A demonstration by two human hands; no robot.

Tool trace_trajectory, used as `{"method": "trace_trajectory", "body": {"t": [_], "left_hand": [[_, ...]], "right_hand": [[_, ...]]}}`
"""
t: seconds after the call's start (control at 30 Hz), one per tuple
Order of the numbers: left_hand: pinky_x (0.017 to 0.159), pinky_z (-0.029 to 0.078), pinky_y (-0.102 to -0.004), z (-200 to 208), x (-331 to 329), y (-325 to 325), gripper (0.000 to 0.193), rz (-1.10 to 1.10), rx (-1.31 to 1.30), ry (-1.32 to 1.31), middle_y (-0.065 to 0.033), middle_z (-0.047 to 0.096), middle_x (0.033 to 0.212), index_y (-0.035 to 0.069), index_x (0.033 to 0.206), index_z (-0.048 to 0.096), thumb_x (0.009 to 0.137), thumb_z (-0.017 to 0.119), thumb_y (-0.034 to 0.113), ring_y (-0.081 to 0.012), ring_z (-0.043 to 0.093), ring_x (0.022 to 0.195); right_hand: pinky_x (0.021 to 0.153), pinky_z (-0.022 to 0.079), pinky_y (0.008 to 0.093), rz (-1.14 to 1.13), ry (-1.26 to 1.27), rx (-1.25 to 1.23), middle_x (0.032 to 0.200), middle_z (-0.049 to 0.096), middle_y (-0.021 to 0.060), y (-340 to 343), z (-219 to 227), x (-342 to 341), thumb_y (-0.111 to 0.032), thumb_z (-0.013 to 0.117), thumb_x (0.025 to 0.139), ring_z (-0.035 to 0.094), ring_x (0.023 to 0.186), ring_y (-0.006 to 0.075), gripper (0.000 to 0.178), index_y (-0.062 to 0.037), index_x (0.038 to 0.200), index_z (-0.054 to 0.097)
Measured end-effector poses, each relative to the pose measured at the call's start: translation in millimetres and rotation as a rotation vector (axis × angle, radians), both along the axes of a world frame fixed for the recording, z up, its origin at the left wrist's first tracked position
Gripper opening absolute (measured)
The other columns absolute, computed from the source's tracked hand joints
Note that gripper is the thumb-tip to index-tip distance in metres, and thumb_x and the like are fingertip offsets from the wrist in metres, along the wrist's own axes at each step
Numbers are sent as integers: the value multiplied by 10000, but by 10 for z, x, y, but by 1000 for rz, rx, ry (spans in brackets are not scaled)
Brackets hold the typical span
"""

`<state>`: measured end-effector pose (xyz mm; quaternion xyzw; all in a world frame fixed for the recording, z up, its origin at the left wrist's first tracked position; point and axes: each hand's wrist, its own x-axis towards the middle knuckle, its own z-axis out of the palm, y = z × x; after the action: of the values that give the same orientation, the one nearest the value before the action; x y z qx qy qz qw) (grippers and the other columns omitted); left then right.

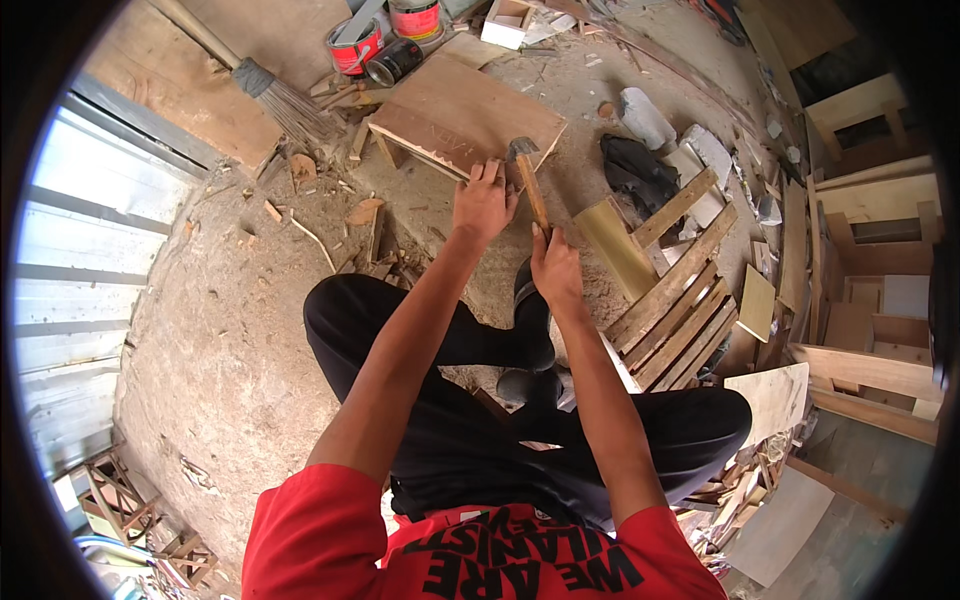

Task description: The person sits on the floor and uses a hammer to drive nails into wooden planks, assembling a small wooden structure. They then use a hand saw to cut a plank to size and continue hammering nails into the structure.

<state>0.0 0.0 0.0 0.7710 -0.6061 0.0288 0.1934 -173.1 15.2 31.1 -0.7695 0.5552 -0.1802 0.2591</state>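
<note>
A low wooden box or stand (455, 105) with a flat brown panel on top rests on the dirt floor in front of me. My left hand (484, 203) is at its near edge, with the fingers bent and close together against the wood. Whatever the fingertips may pinch is hidden. In my right hand (556, 268) is the wooden handle of a claw hammer (533, 188), gripped near its lower end. The hammer's metal head is over the box's near right corner, just right of my left fingers.
A broom (275, 95) leans at the far left, near red paint cans (354, 50) and a dark can (394, 62). Slatted wood (680, 325), a black bag (640, 172) and a pale block (647, 117) lie to the right. Wood scraps litter the floor around my crossed legs.
</note>
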Motion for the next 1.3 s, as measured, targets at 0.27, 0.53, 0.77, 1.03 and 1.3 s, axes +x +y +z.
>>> {"method": "trace_trajectory", "body": {"t": [0.27,0.53,0.77,1.03,1.3], "left_hand": [[901,518,-449,51,43,24,559,-2,-55,-1,-79,513,1317,-17,1343,549,881,624,287,-246,500,1215],[881,528,-438,35,30,14,534,-14,-80,-16,-79,524,1293,-21,1307,584,866,636,276,-243,512,1192],[856,527,-435,-73,104,41,488,-24,-201,24,-63,540,1270,11,1277,604,877,634,290,-241,525,1155],[873,517,-427,-125,67,20,484,-25,-217,4,-61,538,1263,21,1311,603,917,611,303,-233,519,1155],[865,517,-434,-131,63,24,477,-28,-182,22,-56,522,1298,23,1306,609,932,600,318,-232,510,1175]], "right_hand": [[633,554,592,0,-47,-43,797,646,367,-62,4,48,-348,523,1017,651,785,541,376,25,1051,535],[653,547,600,-13,37,-24,813,646,373,-79,-11,8,-356,528,1014,646,797,549,375,12,1085,531],[667,544,604,-26,-76,-14,817,654,358,-2,304,97,-365,521,1016,649,793,540,384,12,1087,528],[671,546,599,-18,52,-27,787,653,347,-58,104,-2,-368,510,1021,649,780,544,389,19,1065,519],[652,542,612,-11,30,-1,762,648,348,-72,63,-30,-396,492,1027,646,767,556,409,12,1026,518]]}}
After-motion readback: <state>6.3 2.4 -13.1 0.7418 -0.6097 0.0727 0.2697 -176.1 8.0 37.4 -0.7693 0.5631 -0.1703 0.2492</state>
